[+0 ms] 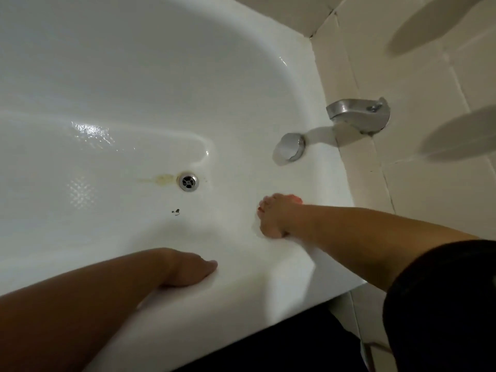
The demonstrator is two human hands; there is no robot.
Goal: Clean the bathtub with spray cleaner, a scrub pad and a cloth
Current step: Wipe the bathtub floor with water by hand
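Two hands are touching one white bathtub [120, 76]. The left hand [188, 267] is resting on the near rim. Its fingers are hiding underneath, so I cannot tell how they are bending. The right hand [276, 214] is pressing spread fingers on the inside wall, gripping nothing I can see. One drain [188, 181] is sitting beside one yellow stain [163, 179]. One spout [357, 114] is sticking out above one round cap [288, 146].

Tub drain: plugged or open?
Open. The drain shows bare metal crossbars and dark holes, with no stopper seated in it.
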